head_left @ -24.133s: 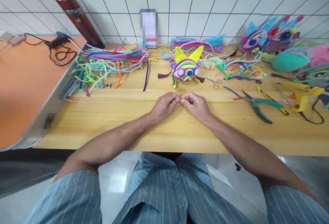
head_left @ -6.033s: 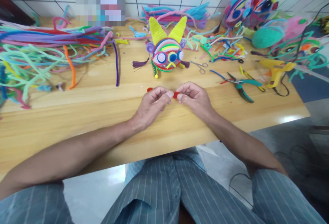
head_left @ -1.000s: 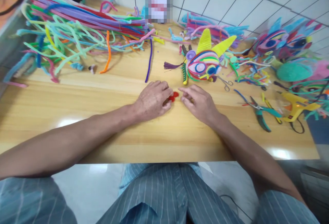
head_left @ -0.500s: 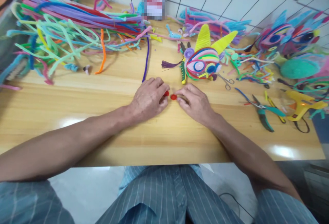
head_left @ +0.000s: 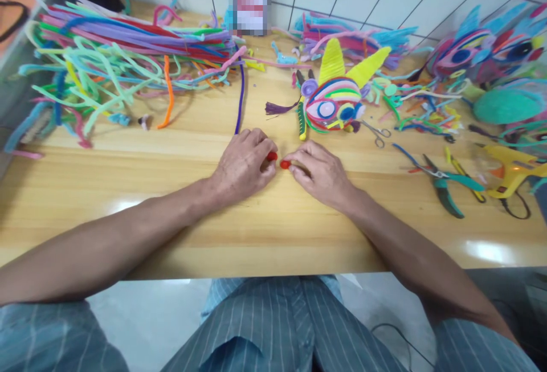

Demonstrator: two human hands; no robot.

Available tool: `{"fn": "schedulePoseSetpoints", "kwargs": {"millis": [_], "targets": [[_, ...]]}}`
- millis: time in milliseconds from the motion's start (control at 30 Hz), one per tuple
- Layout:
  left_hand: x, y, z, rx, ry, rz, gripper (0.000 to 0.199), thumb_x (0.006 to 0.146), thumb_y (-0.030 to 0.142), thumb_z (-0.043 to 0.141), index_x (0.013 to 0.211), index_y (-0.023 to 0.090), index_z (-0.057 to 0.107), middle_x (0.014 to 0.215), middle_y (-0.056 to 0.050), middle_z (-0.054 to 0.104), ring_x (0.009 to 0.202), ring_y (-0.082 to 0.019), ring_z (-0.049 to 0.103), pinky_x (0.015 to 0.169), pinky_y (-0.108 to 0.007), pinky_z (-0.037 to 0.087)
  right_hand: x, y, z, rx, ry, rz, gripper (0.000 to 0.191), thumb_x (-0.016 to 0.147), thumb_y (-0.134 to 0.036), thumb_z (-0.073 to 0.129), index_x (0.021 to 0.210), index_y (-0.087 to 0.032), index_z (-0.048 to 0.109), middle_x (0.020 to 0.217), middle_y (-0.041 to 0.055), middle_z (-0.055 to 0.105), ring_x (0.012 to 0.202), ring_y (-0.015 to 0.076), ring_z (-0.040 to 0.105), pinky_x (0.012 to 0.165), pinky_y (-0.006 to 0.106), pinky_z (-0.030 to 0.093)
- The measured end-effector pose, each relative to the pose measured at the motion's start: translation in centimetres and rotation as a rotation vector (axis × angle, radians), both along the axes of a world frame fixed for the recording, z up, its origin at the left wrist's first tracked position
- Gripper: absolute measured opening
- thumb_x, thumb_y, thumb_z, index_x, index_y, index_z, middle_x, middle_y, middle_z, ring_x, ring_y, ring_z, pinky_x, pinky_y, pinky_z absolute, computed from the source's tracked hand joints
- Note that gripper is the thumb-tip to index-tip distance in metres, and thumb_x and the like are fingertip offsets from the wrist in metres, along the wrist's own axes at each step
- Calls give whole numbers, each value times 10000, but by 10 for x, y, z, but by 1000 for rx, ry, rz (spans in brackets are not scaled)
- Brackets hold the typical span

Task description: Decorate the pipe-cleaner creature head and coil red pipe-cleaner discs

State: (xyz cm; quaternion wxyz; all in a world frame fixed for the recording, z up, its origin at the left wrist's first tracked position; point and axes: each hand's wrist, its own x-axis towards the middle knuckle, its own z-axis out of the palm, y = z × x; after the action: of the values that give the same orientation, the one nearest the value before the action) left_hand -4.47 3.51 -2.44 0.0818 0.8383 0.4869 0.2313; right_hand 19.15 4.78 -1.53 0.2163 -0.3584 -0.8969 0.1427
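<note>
My left hand [head_left: 244, 166] rests low over the wooden table, its fingers closed on a small red piece [head_left: 272, 156] that is mostly covered by the fingertips. Opposite it, my right hand [head_left: 321, 172] pinches a small round red disc [head_left: 285, 164] between thumb and fingers. A narrow gap separates the two red pieces. Just beyond my hands sits a colourful animal head made of pipe cleaners [head_left: 335, 104], with yellow ears and a purple tassel [head_left: 280, 108]. One dark purple pipe cleaner [head_left: 240, 98] lies beyond my left hand.
Piled pipe cleaners [head_left: 141, 39] cover the back left. To the right lie small scissors [head_left: 378, 133], teal-handled pliers [head_left: 447, 187], a yellow cutter [head_left: 468, 178] and a yellow glue gun [head_left: 510, 170]. More decorated heads [head_left: 464, 56] stand at the far right.
The view has shifted slightly, moving the tools on the right outward. Both hands keep their pinch on the red pieces, with the gap between them about the same.
</note>
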Motion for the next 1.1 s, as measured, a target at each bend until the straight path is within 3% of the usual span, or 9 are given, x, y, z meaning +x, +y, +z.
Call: {"fn": "schedulePoseSetpoints", "kwargs": {"millis": [167,433,667,900,1100], "targets": [[-1,2,0,-4,1,2,210,998,256,563,1048,164,745,1016,-138,723,985,-296,672,909,-449,544,0,-1,-1,2,-31,17,302,1037,-199,599,1305,-236,733,1150,102,702,1062,246,677,908,375,571],[-2,2,-1,9,-68,12,214,1037,324,580,1110,182,723,1028,-128,716,957,-285,665,881,-445,548,-1,-1,2,-37,-12,-24,103,1052,-234,594,1087,-239,691,1085,92,710,1019,255,678,901,401,562],[5,-10,5,4,-50,-115,196,1027,315,622,1169,195,685,1139,-119,756,1083,-289,684,907,-418,520,4,-2,-2,-7,108,-62,69,1059,-261,609,1075,-210,653,1041,89,731,961,240,713,857,378,577],[-7,2,0,15,-77,5,242,926,156,575,1142,178,682,1059,-111,724,991,-276,676,881,-412,542,9,-6,-2,-1,71,-82,191,1041,-233,610,1218,-229,683,1128,104,745,1006,251,723,889,408,596],[-8,4,-2,52,-62,97,312,878,205,631,1179,165,703,1074,-124,721,1013,-296,674,901,-441,550,14,-6,-3,4,84,-101,230,1026,-170,570,1205,-225,703,1049,85,733,928,228,721,837,377,601]]}}
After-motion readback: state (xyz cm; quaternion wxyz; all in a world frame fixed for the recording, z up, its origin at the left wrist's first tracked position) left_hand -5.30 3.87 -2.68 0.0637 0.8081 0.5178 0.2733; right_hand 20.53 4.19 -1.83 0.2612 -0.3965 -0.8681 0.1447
